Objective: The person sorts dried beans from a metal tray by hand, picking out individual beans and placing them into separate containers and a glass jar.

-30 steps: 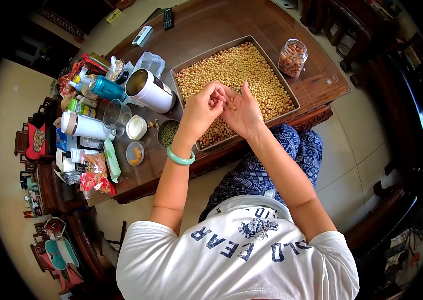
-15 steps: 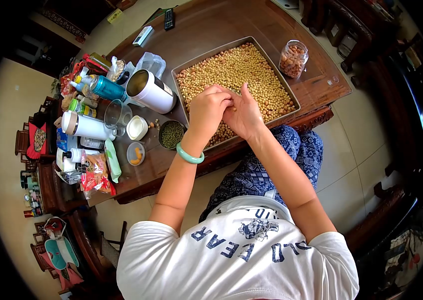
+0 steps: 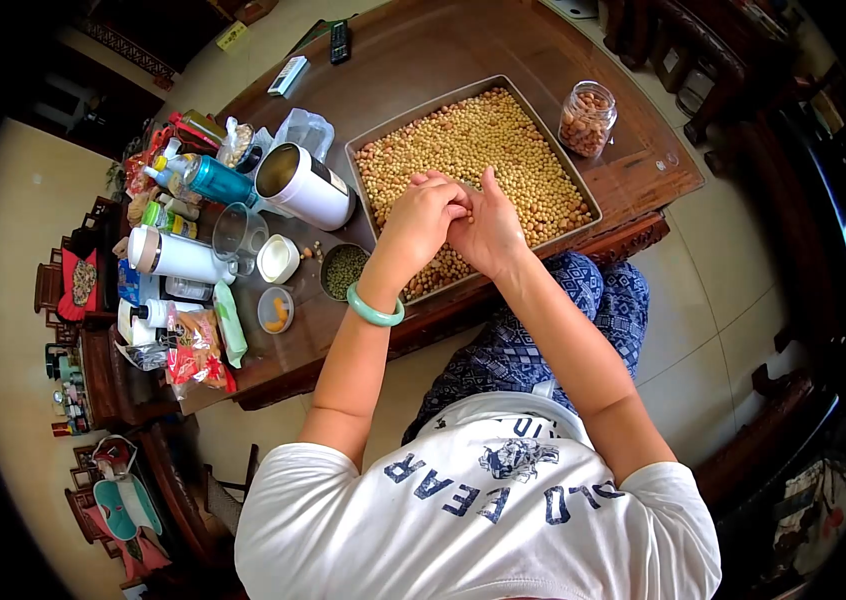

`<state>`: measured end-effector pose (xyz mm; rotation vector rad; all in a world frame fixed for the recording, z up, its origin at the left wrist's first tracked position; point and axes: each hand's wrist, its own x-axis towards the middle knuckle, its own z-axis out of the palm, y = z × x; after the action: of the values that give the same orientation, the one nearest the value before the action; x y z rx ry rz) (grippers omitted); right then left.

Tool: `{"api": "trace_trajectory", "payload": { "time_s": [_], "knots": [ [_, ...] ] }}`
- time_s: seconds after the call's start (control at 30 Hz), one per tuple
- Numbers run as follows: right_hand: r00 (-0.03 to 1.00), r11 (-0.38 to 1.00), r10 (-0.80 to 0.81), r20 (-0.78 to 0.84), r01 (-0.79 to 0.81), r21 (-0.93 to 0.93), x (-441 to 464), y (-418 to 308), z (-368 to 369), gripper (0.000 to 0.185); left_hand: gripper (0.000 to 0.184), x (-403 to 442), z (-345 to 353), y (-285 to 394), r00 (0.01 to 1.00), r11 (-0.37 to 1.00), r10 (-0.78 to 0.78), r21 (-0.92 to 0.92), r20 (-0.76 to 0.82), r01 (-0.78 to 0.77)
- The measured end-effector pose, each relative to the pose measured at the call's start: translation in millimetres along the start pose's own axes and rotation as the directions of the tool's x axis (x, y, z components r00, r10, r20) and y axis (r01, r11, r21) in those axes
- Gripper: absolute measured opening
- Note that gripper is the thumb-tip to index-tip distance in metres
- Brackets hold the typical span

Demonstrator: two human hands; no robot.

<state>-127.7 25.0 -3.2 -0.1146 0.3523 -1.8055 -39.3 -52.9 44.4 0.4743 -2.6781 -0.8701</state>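
My left hand (image 3: 421, 222), with a pale green bangle (image 3: 375, 307) on its wrist, bends over the palm of my right hand. Its fingers are curled and pressed together, and what they pinch is hidden. My right hand (image 3: 491, 228) is turned palm up with the thumb stretched out; its fingers are partly covered by the left hand. Both hands are over the near part of a shallow rectangular tray (image 3: 351, 172). Yellow soybeans (image 3: 473, 130) fill much of it, with larger reddish-brown peanuts (image 3: 443, 268) along the left and near sides.
A glass jar of peanuts (image 3: 586, 120) stands right of the tray. To the left are a bowl of green beans (image 3: 345, 272), a white canister (image 3: 313, 190), a white lid (image 3: 278, 259), a small clear cup (image 3: 275, 310) and crowded bottles and packets. Remotes (image 3: 339, 42) lie farther back.
My left fingers have shifted slightly over the right palm, closing in on it. The whole view has moved a little; the tray and other objects stay in place.
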Motion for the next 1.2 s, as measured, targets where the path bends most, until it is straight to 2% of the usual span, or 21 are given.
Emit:
{"api": "trace_trajectory", "payload": {
  "time_s": [0.2,0.37,0.47,0.63,0.67,0.7,0.73,0.77,0.8,0.83,0.87,0.93,1.0,1.03,1.07,1.17,1.2],
  "knots": [
    [1.0,1.0,0.0,0.0,0.0,-0.019,0,0,-2,0.078,0.011,-3,-2,7,1.0,0.999,-0.002,0.05,0.02,0.001],
    [1.0,1.0,-0.002,0.016,0.002,0.031,2,2,-4,0.077,0.008,-4,7,10,0.999,0.964,0.052,0.263,-0.005,-0.049],
    [1.0,0.997,0.006,0.013,-0.007,0.077,-1,2,0,0.077,0.008,-4,13,7,0.996,0.942,0.09,0.327,-0.017,-0.079],
    [1.0,0.997,0.01,0.026,-0.012,0.081,8,4,-19,0.077,0.007,0,10,4,0.991,0.987,0.054,0.154,-0.12,-0.035],
    [0.931,0.968,0.006,0.365,-0.096,0.23,22,10,-50,0.077,0.009,1,4,6,0.988,0.995,0.033,0.101,-0.153,-0.017],
    [0.753,0.915,-0.054,0.656,-0.226,0.335,30,14,-67,0.078,0.009,1,-2,7,0.992,0.999,-0.024,0.026,-0.128,0.027],
    [0.752,0.915,-0.051,0.658,-0.229,0.333,23,11,-45,0.078,0.009,0,-10,10,0.991,0.999,-0.025,0.027,-0.131,0.029],
    [0.951,0.97,0.009,0.309,-0.084,0.228,13,7,-23,0.078,0.008,-2,-19,14,0.985,0.998,-0.035,-0.059,-0.168,0.025],
    [0.996,0.998,-0.003,-0.093,0.009,0.066,3,4,-3,0.078,0.007,-4,-28,16,0.978,0.989,-0.047,-0.145,-0.204,0.018],
    [1.0,0.993,-0.018,-0.008,0.019,0.119,-1,2,3,0.077,0.007,-7,-39,16,0.958,0.987,-0.004,-0.153,-0.285,-0.042],
    [1.0,0.993,-0.013,-0.003,0.013,0.118,-3,2,2,0.077,0.008,-9,-51,15,0.919,0.995,0.062,-0.042,-0.389,-0.085],
    [0.996,0.98,-0.01,0.083,-0.007,0.198,-3,0,1,0.078,0.009,-19,-79,19,0.848,0.999,-0.034,0.001,-0.529,0.041],
    [0.993,0.978,0.004,0.114,-0.027,0.205,-3,1,0,0.077,0.011,-26,-104,-1,0.76,0.987,-0.007,0.117,-0.65,0.109],
    [0.995,0.982,-0.003,0.096,-0.015,0.187,-3,1,2,0.077,0.006,-27,-115,-2,0.723,0.981,-0.011,0.132,-0.691,0.141],
    [0.997,0.986,-0.012,0.078,-0.001,0.169,-3,1,2,0.077,0.006,-27,-124,-8,0.709,0.967,-0.02,0.167,-0.705,0.193],
    [0.998,0.985,0.002,0.064,-0.013,0.174,-2,1,3,0.076,0.007,-26,-137,-44,0.716,0.943,0.054,0.271,-0.696,0.192],
    [0.998,0.984,0.0,0.055,-0.01,0.18,-3,1,3,0.076,0.008,-25,-139,-52,0.754,0.925,0.022,0.299,-0.657,0.233]
  ]
}}
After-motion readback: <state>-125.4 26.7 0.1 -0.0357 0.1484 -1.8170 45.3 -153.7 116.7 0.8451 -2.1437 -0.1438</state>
